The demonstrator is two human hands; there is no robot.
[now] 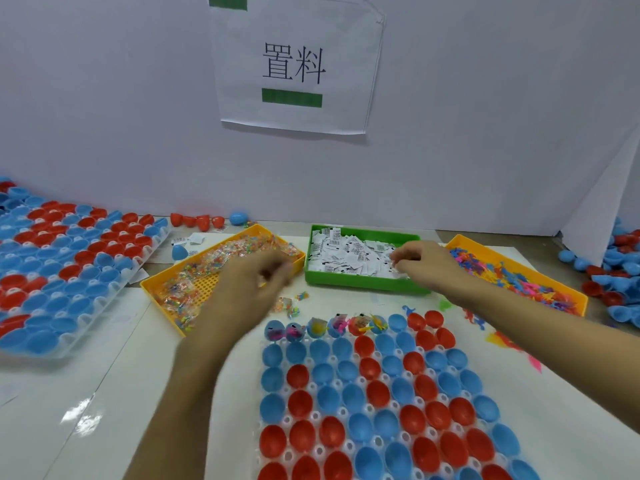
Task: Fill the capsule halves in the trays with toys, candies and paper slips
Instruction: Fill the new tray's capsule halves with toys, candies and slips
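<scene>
A white paper sign (294, 64) with two black characters and green bars hangs on the pale partition wall (104, 116).

The near tray (381, 403) of capsule halves lies at 6 o'clock. Behind it stand 3 bins: candy bin (207, 271) at 11 o'clock, paper slip bin (360, 259) at 12, toy bin (519, 275) at 1. A second capsule tray (65, 268) lies at 9 o'clock.

Bright even light; left hand (256, 282) motion-blurred, table (83, 417) glare.
</scene>
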